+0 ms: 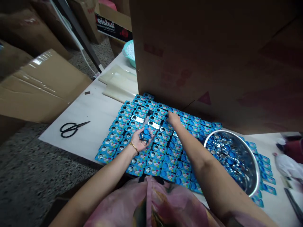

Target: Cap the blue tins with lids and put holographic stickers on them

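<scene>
Rows of small blue printed tins [156, 155] cover the middle of the white table. Several round blue caps [146, 134] rest in my left hand [140, 140], palm up with the fingers curled round them, above the tins. Farther back, my right hand [173, 119] reaches down to a tin near the tall cardboard box; its fingers are pressed together, and what they hold is hidden. Tins on the right have blue caps set in them, while those on the left show dark or whitish round openings. A steel bowl [256, 170] of blue and silver caps stands beside my right forearm.
Black scissors [68, 129] lie on the white table [80, 108] at the left. Behind the tins rises a large cardboard box [213, 63]. Clear plastic sheets [120, 85] and a green basin [129, 56] of white pieces sit at the back. Cartons stand on the floor at the left.
</scene>
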Demonstrator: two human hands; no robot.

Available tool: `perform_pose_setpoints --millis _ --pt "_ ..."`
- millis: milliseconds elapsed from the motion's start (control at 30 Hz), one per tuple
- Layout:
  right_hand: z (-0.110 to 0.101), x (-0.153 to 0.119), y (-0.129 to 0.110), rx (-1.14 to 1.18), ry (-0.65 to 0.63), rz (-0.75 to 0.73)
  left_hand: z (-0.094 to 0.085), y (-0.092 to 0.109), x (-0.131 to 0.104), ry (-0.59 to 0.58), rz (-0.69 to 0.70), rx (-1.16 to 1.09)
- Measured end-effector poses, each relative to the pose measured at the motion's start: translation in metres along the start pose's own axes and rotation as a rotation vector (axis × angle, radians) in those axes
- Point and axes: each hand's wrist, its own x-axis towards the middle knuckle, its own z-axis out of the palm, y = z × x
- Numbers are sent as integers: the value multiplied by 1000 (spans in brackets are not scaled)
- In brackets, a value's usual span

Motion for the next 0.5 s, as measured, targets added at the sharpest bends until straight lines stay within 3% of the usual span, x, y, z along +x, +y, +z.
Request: perform_pose_setpoints --millis 67,133,200,300,400,500 --pt "9 -30 -12 193 118 -202 1 -1 -1 11 -5 28" --pt "20 -59 -29 388 100 -492 2 -4 1 60 -16 53" --pt "30 -81 -44 500 57 -633 3 -11 4 148 -27 61" --pt "41 -96 -49 587 91 -545 3 -22 7 219 -48 66" --pt "45 -94 -27 683 117 -405 -3 -29 7 119 -97 86" --pt "43 -84 5 714 128 -134 -12 -29 3 18 -105 80"
